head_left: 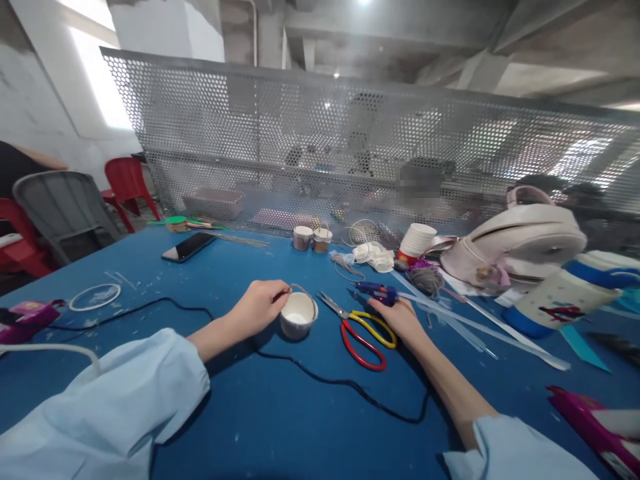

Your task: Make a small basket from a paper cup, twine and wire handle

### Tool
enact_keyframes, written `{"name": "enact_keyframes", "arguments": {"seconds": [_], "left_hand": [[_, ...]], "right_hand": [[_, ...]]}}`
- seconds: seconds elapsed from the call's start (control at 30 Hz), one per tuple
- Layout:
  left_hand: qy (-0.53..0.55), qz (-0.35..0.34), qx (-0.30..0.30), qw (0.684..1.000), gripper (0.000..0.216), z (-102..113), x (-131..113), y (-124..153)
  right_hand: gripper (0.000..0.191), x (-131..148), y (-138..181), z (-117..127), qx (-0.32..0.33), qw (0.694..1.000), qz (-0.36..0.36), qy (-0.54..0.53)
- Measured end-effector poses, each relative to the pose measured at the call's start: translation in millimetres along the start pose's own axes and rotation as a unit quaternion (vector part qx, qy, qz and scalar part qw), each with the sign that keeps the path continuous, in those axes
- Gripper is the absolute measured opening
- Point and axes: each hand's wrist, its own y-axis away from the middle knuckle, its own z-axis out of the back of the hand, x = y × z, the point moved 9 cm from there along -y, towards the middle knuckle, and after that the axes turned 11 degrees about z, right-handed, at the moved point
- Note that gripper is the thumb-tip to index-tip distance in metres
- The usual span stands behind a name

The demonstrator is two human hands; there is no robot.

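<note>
My left hand [260,305] is closed on the rim of a small white paper cup [299,315] lying tilted on the blue table [280,413]; a thin string loop arcs over the cup's mouth. My right hand [400,315] rests on the table with its fingers curled round a blue glue gun [376,291]. Scissors [361,328] with red and yellow handles lie between my hands. A black cord [330,380] runs across the table under my arms.
A black phone [189,247], two small cups [312,238], a stack of white cups [417,240], a pale pink bag [525,243], a white and blue bottle [565,293], clear glue sticks [475,327] and a white ring [95,297] lie around. A perforated metal screen [350,133] backs the table. Chairs [65,207] stand at the left.
</note>
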Motion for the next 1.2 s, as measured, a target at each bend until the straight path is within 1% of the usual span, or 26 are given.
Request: {"name": "enact_keyframes", "arguments": {"seconds": [0.1, 0.2, 0.27, 0.33, 0.4, 0.47, 0.57, 0.67, 0.83, 0.93, 1.03, 1.2], "left_hand": [[-0.011, -0.008, -0.01, 1.0, 0.02, 1.7, -1.8, 0.6], [-0.015, -0.01, -0.016, 1.0, 0.019, 2.7, -2.2, 1.1], [-0.016, -0.01, -0.019, 1.0, 0.019, 2.9, -1.6, 1.0], [-0.019, -0.011, -0.021, 1.0, 0.019, 2.6, -0.9, 0.6], [-0.027, -0.013, -0.019, 0.999, 0.018, 1.7, -0.3, 0.0], [-0.032, -0.011, -0.019, 0.999, 0.018, 1.6, 0.6, -0.3], [-0.029, -0.009, -0.017, 0.999, 0.018, 2.3, 0.8, -0.1], [-0.025, -0.007, -0.011, 1.0, 0.019, 2.2, 0.4, 0.6], [-0.028, -0.002, -0.015, 0.999, 0.018, 2.3, -0.3, 1.1], [-0.025, -0.002, -0.014, 1.0, 0.018, 2.0, -1.0, 1.1], [-0.025, 0.001, -0.013, 1.0, 0.018, 2.4, -0.9, 1.1], [-0.033, 0.009, -0.006, 0.999, 0.018, 2.4, -0.3, 1.4]], "right_hand": [[0.027, 1.6, -0.1, 4.7, -0.015, 1.0, -0.009, -0.014], [0.026, 8.8, 0.5, 18.5, -0.045, 0.998, -0.022, -0.035], [0.03, 19.8, 4.9, 27.4, -0.065, 0.996, -0.028, -0.061], [0.036, 35.6, 14.3, 28.0, -0.069, 0.992, -0.027, -0.101], [0.04, 52.9, 28.1, 17.1, -0.051, 0.988, -0.025, -0.143], [0.04, 66.8, 43.6, -2.3, -0.018, 0.984, -0.027, -0.176], [0.038, 75.7, 61.6, -31.3, 0.025, 0.979, -0.037, -0.197], [0.038, 74.0, 67.1, -46.1, 0.036, 0.976, -0.042, -0.211], [0.041, 71.3, 69.1, -54.6, 0.037, 0.968, -0.033, -0.247], [0.043, 71.3, 72.9, -58.4, 0.04, 0.967, -0.027, -0.249], [0.043, 66.6, 71.0, -55.8, 0.024, 0.973, -0.019, -0.23], [0.046, 49.2, 57.5, -42.8, -0.009, 0.979, -0.016, -0.205]]}}
